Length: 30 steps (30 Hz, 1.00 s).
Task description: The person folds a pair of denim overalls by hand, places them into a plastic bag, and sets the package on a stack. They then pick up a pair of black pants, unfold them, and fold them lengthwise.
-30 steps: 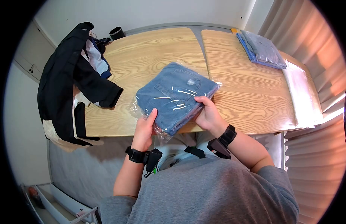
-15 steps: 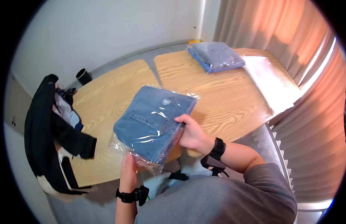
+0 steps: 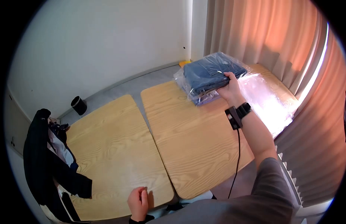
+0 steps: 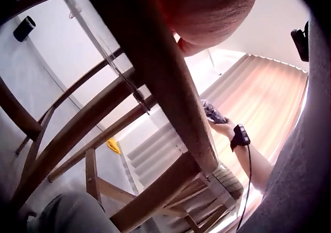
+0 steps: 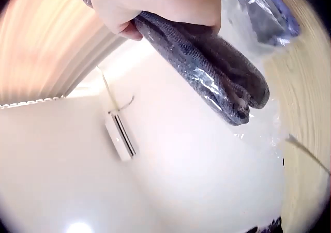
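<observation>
My right hand [image 3: 231,90] grips the near edge of folded blue jeans [image 3: 208,72] in a clear plastic bag, thumb on top. They are held over a stack of bagged clothes [image 3: 205,99] at the far end of the right table and hide most of it. In the right wrist view, the folded denim [image 5: 201,70] sticks out from under the hand, with the bagged stack [image 5: 269,16] beyond it. My left hand [image 3: 138,201] hangs loosely curled at the left table's near edge, holding nothing.
Two wooden tables [image 3: 117,149] stand side by side with a narrow gap. A black jacket [image 3: 46,156] drapes over the left end. Clear plastic bags [image 3: 268,100] lie right of the stack. A dark bin [image 3: 79,106] stands on the floor; a curtain [image 3: 255,33] hangs at the right.
Both hands held the bagged jeans near my body. The left hand has let go, and the right has carried them away to the far right, over the stack. The head view has turned right.
</observation>
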Motion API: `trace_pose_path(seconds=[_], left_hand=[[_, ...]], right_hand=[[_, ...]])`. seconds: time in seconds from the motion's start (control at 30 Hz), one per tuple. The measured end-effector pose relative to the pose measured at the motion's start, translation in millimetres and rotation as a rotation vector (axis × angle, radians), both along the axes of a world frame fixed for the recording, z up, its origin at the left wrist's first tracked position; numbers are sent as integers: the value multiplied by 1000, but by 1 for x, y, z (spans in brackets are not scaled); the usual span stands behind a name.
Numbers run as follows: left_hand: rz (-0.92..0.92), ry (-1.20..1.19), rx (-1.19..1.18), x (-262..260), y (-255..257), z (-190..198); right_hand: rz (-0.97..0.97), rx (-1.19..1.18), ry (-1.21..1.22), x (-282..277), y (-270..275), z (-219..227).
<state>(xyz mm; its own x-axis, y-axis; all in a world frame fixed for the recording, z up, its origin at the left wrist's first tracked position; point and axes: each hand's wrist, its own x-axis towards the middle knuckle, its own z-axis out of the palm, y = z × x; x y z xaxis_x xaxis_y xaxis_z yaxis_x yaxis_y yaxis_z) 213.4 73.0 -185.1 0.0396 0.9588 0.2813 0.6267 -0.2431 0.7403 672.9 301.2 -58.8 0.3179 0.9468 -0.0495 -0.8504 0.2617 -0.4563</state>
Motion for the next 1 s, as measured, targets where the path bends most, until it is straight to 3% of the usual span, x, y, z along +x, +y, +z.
trace_pose_path(seconds=[0.17,0.27,0.37,0.4,0.47,0.5,0.53,0.6,0.63,0.67,0.73,0.77,0.83,0.97,1.0], left_hand=[[14,41,-10,1,-3,-4],[9,90,-24,4,-2,0],[10,116,-9,5,-3,1],[8,104,-15,5,-3,2],[3,87,-20,6,-2,3],[5,83,-9,6,-2,3],[8,77,2,6,-3,1],[0,67,-13,2,-2,-2],[-9,62,-24,1,-1,-4],[-12,62,-23,2,-1,-4],[-22,92,-1,2,-1,-2],[-23,95,0,1,-1,-3],[-20,100,58,-1,-1,-6],[-23,76,31,-3,-2,-7],[-17,-10,-44,-5,0,-8]], right_hand=[[56,-10,27,54,57,-59],[62,-71,11,61,58,-63],[209,-238,-141,80,59,-56],[206,-245,-136,86,58,-56],[104,-520,-252,95,57,-53],[-119,-607,-559,77,36,-35],[-120,-608,-563,73,37,-42],[-1234,-705,-1656,67,38,-56],[-1035,-412,-1709,56,27,-44],[-1039,-415,-1709,43,27,-42],[-712,-447,-2322,24,27,-42],[-712,-448,-2319,24,28,-48],[-408,-539,-2413,23,36,-64],[-394,-591,-2387,24,38,-61],[-568,-587,-2356,19,36,-61]])
